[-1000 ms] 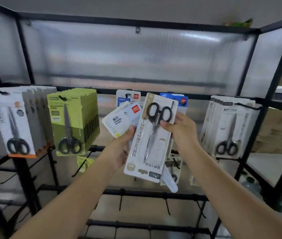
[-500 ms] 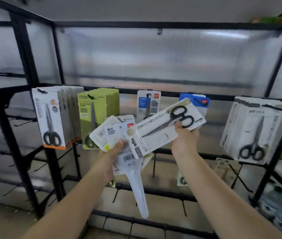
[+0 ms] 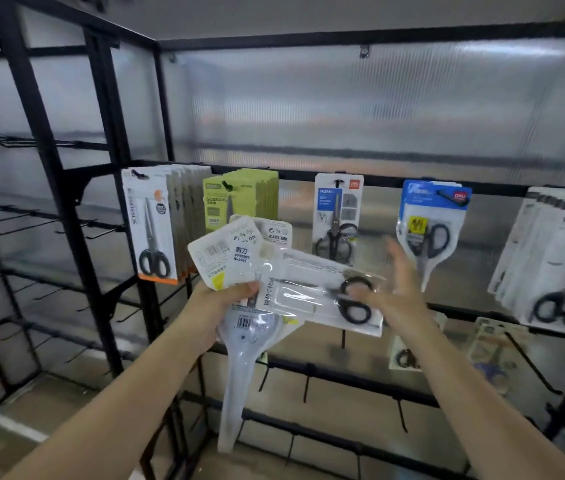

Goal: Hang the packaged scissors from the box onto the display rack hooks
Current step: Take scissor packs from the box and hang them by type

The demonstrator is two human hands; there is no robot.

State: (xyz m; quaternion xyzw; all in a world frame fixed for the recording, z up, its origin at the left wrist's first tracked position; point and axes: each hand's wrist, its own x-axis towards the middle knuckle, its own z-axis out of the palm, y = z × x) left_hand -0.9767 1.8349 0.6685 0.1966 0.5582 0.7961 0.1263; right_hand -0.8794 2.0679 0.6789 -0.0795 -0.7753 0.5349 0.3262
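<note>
Left hand [image 3: 220, 299] is gripping a fan of packs, the scissors pack [image 3: 319, 294] lying flat on top, pointing to three o'clock. Right hand [image 3: 395, 289] is spreading wide, blurred, fingers brushing its black handles. Rack [image 3: 395, 183] is hanging full at twelve o'clock.

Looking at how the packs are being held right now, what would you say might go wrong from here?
The left hand grips several packs fanned out; the long clear pack hangs below and may slip. The flat scissors pack lies sideways across the bundle, while the blurred right hand appears open, so it might slide off.
</note>
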